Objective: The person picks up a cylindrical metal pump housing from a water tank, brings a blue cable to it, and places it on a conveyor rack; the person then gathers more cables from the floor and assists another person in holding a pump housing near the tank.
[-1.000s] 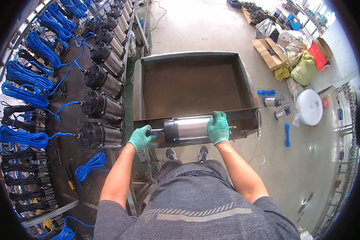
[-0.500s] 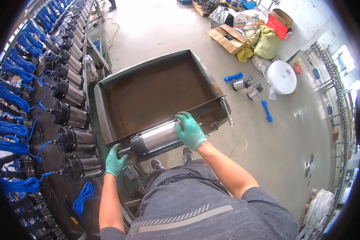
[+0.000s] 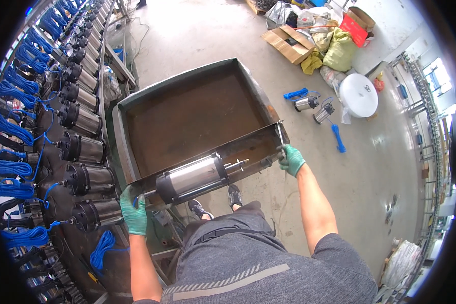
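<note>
A silver cylindrical pump point(image 3: 192, 176) with a black end lies on its side on the narrow front ledge of a dark metal tank point(image 3: 117, 129). My left hand point(image 3: 134, 213), in a green glove, is at the pump's black end. Its fingers close around the end of the thin stub there, where a bit of blue shows; what they grip is mostly hidden. My right hand point(image 3: 292, 160), also gloved, is at the tank's right corner, its fingers closed on the lower end of a slim metal rod point(image 3: 280, 133). A brass fitting point(image 3: 244, 161) sticks out of the pump's right end.
Along the left, a rack holds a row of similar pumps point(image 3: 88, 178) with coiled blue cables point(image 3: 28, 236). Two pumps point(image 3: 323, 113) stand on the floor at right, near a white round tank point(image 3: 358, 96). Behind them are sacks point(image 3: 339, 49) and an open cardboard box point(image 3: 289, 46).
My right hand has left the pump's right end and moved right to the metal rod at the tank's corner. The left hand stays by the black end, slightly farther left in view.
</note>
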{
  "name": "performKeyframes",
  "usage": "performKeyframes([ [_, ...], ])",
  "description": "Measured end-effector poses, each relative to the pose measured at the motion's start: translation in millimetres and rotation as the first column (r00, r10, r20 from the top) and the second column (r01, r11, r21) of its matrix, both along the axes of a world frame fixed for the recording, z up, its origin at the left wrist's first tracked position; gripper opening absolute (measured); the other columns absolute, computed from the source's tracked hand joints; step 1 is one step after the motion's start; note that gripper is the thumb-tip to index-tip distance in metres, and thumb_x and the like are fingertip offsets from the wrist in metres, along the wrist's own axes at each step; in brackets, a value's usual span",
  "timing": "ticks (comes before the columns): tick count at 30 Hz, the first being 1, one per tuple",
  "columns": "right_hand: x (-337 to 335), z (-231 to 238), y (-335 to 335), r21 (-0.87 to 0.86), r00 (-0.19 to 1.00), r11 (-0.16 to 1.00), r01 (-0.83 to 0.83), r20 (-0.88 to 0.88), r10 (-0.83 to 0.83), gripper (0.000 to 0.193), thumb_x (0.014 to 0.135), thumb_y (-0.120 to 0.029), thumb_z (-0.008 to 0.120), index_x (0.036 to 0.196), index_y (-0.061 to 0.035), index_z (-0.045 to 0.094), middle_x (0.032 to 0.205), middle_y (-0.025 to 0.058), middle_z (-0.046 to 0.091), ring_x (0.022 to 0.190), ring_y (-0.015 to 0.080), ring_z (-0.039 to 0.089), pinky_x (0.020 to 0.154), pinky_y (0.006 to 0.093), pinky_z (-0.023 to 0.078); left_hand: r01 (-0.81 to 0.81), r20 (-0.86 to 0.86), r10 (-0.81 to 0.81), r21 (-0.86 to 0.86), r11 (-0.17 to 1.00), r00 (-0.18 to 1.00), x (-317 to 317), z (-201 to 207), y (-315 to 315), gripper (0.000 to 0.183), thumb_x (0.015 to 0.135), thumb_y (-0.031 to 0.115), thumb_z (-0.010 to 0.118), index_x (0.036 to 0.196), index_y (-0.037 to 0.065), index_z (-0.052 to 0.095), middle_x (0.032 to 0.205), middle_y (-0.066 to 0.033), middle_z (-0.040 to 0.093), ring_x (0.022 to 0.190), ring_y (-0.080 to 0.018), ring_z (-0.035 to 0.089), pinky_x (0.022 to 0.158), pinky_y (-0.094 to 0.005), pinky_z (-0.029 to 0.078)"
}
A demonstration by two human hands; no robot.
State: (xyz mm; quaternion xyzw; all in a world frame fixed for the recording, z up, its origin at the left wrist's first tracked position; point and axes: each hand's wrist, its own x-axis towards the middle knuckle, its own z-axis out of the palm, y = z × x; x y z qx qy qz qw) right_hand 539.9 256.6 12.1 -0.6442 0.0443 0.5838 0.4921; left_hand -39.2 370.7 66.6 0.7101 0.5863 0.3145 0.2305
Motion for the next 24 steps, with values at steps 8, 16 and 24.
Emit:
performKeyframes([
  [8, -203, 99, 20, 0.543, 0.858, 0.672, -0.503, 0.404, 0.317, 0.025, 0.097, -0.007, 0.063, 0.119, -0.0065, 0.051, 0.094, 0.0074, 0.064, 0.081, 0.0139, 0.064, 0.073, 0.0303, 0.056, 0.217, 0.606, -0.036, -0.228, 0.949, 0.795, 122, 103, -34, 0.059, 0.097, 0.029, 0.067, 0.143, 0.002, 0.043, 0.124, -0.013, 0.061, 0.112, -0.022, 0.061, 0.098, -0.0347, 0.048],
  [16, -307, 112, 53, 0.042, 0.071, 0.07, -0.997, 0.871, 0.485, 0.033, 0.087, -0.021, 0.07, 0.113, -0.0044, 0.06, 0.101, 0.0195, 0.066, 0.097, 0.0384, 0.064, 0.084, 0.0489, 0.052, -0.043, 0.858, 0.413, -0.421, 0.906, 0.306, 129, 107, -18, 0.028, 0.104, 0.036, 0.052, 0.093, 0.011, 0.058, 0.071, -0.0007, 0.051, 0.052, -0.0109, 0.043, 0.047, -0.0279, 0.04],
  [24, -229, 92, 92, -0.183, -0.167, 0.443, -0.878, 0.983, 0.075, 0.03, 0.082, -0.018, 0.07, 0.107, -0.003, 0.063, 0.101, 0.0169, 0.066, 0.1, 0.038, 0.061, 0.09, 0.0477, 0.048, -0.15, 0.586, 0.764, -0.759, 0.634, 0.269, -37, -2, -2, 0.036, 0.1, 0.047, 0.056, 0.085, 0.015, 0.059, 0.062, 0.0007, 0.054, 0.043, -0.0104, 0.041, 0.035, -0.0255, 0.03],
])
